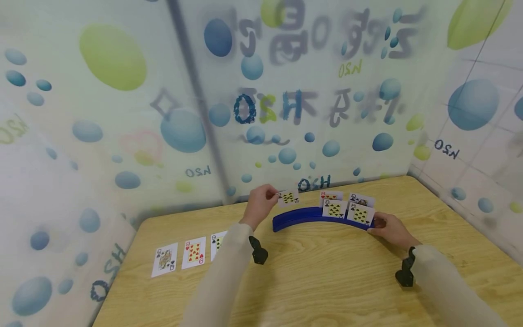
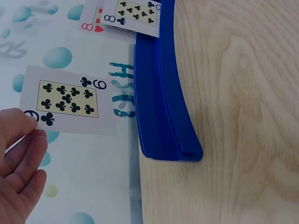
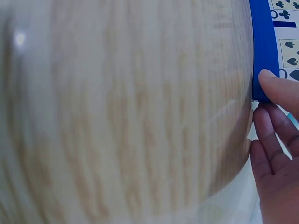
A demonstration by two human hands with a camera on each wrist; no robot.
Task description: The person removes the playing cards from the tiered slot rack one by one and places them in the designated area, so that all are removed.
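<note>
My left hand (image 1: 259,204) pinches the nine of clubs (image 2: 67,102) by one corner between thumb and fingers. That card stands up, face toward me, just behind the left part of a curved blue card holder (image 1: 296,215). At the holder's right end, my right hand (image 1: 390,229) grips it, thumb on the front and fingers behind. Cards stand in the holder's right half in two rows. The eight of clubs (image 1: 334,209) and the eight of spades (image 1: 360,214) are in front. Partly covered behind them are the eight of hearts (image 1: 331,195) and a black queen (image 1: 364,200).
On the wooden table (image 1: 310,281), left of my left arm, lie a black queen (image 1: 165,260) and the nine of hearts (image 1: 194,253), face up. A black nine (image 1: 218,243) beside them is partly hidden by my sleeve. A printed, translucent wall (image 1: 265,154) rises behind the table.
</note>
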